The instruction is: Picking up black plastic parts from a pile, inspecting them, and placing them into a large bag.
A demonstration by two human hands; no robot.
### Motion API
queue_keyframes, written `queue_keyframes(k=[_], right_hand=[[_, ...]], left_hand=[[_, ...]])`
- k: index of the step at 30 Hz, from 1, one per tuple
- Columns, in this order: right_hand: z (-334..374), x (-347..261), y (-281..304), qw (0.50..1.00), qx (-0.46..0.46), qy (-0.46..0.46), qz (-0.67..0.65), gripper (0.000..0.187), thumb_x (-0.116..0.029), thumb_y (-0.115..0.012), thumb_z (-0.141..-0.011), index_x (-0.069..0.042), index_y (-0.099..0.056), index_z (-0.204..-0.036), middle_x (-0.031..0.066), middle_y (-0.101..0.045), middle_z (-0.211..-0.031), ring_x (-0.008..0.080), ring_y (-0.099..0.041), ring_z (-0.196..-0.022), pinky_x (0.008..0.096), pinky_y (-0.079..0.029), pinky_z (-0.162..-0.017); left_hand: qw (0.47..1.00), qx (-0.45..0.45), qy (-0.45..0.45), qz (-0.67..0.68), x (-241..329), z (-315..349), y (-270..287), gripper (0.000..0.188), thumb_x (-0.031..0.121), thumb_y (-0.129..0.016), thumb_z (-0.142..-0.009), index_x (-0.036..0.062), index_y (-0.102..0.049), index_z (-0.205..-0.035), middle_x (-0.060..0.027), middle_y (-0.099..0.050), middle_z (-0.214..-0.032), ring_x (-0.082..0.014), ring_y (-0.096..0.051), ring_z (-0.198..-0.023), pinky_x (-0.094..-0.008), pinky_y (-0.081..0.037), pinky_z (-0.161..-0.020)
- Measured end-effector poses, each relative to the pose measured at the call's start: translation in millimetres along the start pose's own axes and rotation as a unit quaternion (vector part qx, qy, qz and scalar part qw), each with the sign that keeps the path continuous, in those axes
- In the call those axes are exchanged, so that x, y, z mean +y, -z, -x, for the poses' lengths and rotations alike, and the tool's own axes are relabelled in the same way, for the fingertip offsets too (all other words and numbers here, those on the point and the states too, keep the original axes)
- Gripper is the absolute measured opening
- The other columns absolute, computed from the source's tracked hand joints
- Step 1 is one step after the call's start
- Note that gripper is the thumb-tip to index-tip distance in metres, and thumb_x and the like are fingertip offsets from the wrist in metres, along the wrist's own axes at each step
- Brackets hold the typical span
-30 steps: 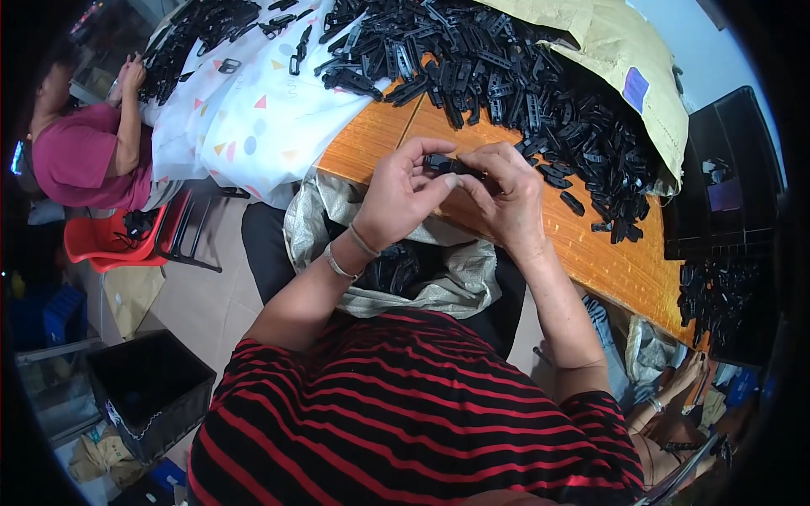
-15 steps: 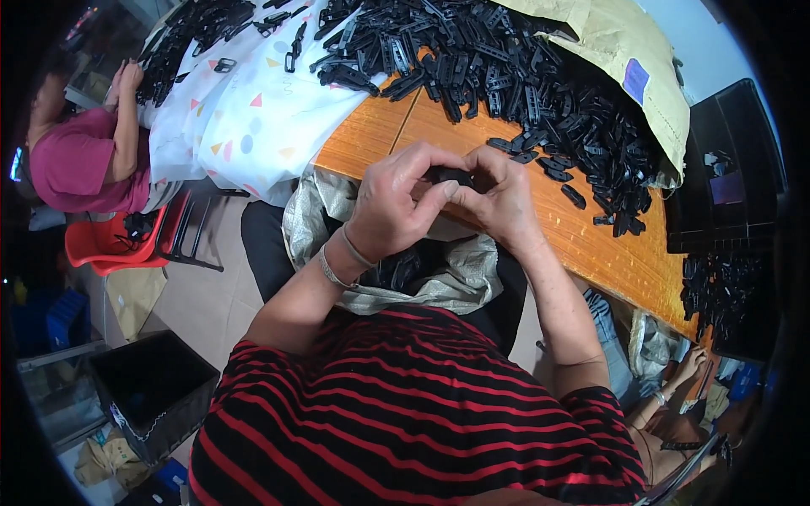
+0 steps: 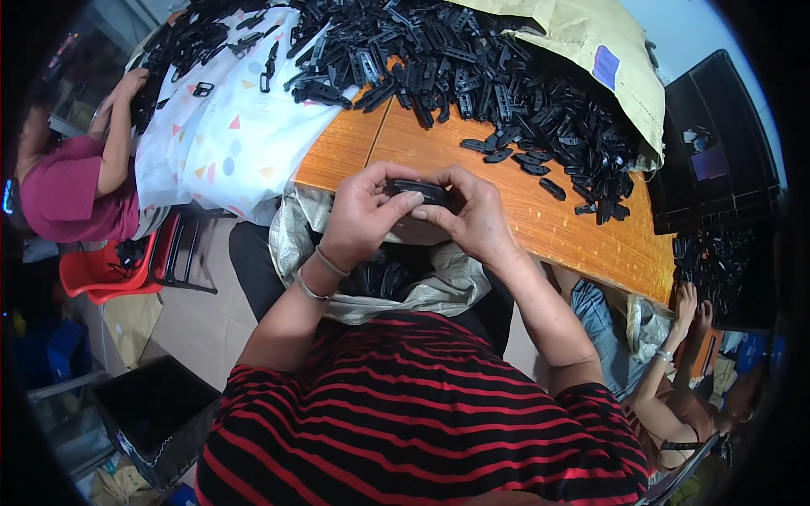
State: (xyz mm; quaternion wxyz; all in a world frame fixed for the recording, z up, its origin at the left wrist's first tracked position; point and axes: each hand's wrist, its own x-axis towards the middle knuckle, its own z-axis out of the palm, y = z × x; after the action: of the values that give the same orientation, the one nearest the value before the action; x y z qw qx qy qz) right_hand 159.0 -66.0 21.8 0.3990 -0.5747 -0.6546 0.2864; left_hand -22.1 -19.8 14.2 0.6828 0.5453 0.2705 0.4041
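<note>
Fingers (image 3: 378, 174) on the left hand (image 3: 354, 219) and right hand (image 3: 485, 218) are clamped on the same thing, centre frame. Wooden table (image 3: 591, 232) is the biggest item, its far side buried under a heap of black parts (image 3: 439, 63) that runs off the top edge. Woven sack (image 3: 451, 287) below the hands, dark contents (image 3: 375, 278) too murky to make out. Smallest is the held black piece (image 3: 429, 191), partly covered by fingertips (image 3: 412, 200), details honestly unreadable.

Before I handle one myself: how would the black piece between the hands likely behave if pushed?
The black piece is probably stiff: no bend shows between left hand and right hand. It may slip, given its faint sheen. Being slim, it is perhaps light.
</note>
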Motion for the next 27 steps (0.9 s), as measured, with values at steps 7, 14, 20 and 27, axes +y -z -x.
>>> queue_keyframes(k=[7, 14, 20, 27], right_hand=[[0.7, 1.8, 16.2, 0.968, -0.246, -0.041, -0.037, 0.025, -0.018, -0.078, -0.081, 0.001, -0.067, -0.094, 0.0080, -0.067, -0.083, 0.0120, -0.062, -0.073, 0.0271, -0.050, -0.066], [-29.9, 32.8, 55.0, 0.906, 0.088, 0.145, 0.389, 0.019, -0.008, -0.073, -0.074, -0.006, -0.068, -0.092, 0.0104, -0.061, -0.090, 0.0295, -0.058, -0.088, 0.0397, -0.050, -0.073], [-47.2, 60.0, 49.8, 0.871, 0.034, 0.153, 0.466, 0.016, -0.008, -0.065, -0.078, -0.006, -0.067, -0.094, 0.0100, -0.059, -0.091, 0.0290, -0.056, -0.089, 0.0397, -0.049, -0.076], [-40.3, 45.1, 44.5, 0.880, 0.022, 0.159, 0.447, 0.017, -0.008, -0.064, -0.082, -0.003, -0.062, -0.098, 0.0124, -0.058, -0.088, 0.0309, -0.060, -0.084, 0.0405, -0.052, -0.070]], left_hand=[[0.975, -0.085, 0.141, -0.152, 3.1, 27.7, 23.7, 0.016, 0.005, -0.065, -0.088, -0.0017, -0.066, -0.102, -0.0057, -0.067, -0.087, -0.0102, -0.063, -0.079, -0.0240, -0.051, -0.070], [0.875, 0.053, -0.109, -0.470, 10.7, 4.4, 61.0, 0.014, 0.007, -0.065, -0.086, 0.0019, -0.067, -0.099, -0.0121, -0.068, -0.090, -0.0212, -0.067, -0.078, -0.0317, -0.053, -0.070], [0.700, 0.129, -0.219, -0.667, 31.6, -80.0, 111.3, 0.027, 0.003, -0.064, -0.080, 0.0091, -0.067, -0.106, -0.0094, -0.061, -0.093, -0.0299, -0.060, -0.091, -0.0378, -0.051, -0.078], [0.620, 0.068, -0.227, -0.748, 28.1, -112.5, 138.6, 0.017, 0.002, -0.062, -0.079, 0.0097, -0.063, -0.094, -0.0079, -0.058, -0.089, -0.0272, -0.057, -0.091, -0.0381, -0.051, -0.076]])
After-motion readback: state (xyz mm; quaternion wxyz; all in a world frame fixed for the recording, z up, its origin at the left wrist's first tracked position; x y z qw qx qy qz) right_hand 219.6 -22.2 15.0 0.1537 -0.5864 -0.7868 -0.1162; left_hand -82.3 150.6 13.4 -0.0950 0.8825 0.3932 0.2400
